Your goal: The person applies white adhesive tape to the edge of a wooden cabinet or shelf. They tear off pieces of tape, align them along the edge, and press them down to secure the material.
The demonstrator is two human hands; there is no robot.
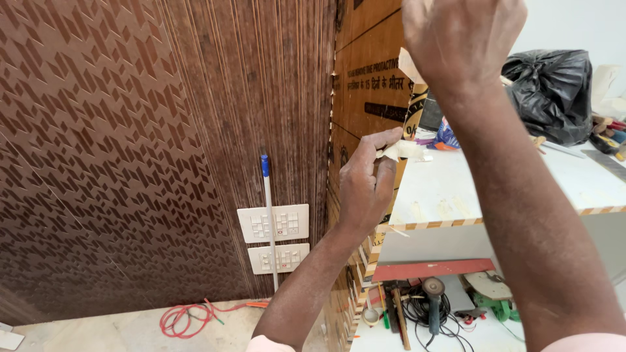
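A: Where is your left hand [366,179] working?
B: You are pinching a pale tape scrap [402,150] at the worktop [450,189] edge, beside the brown panel [368,85].
A: And the right hand [460,36]?
B: It is hanging above; grip unclear.

Even, bright daylight fills the scene, strongest on the white worktop [456,189] and pale wall at upper right, which look nearly washed out. Shadows are soft. The raised right hand [463,39] is close and slightly blurred; straight edges bow near the frame's borders.
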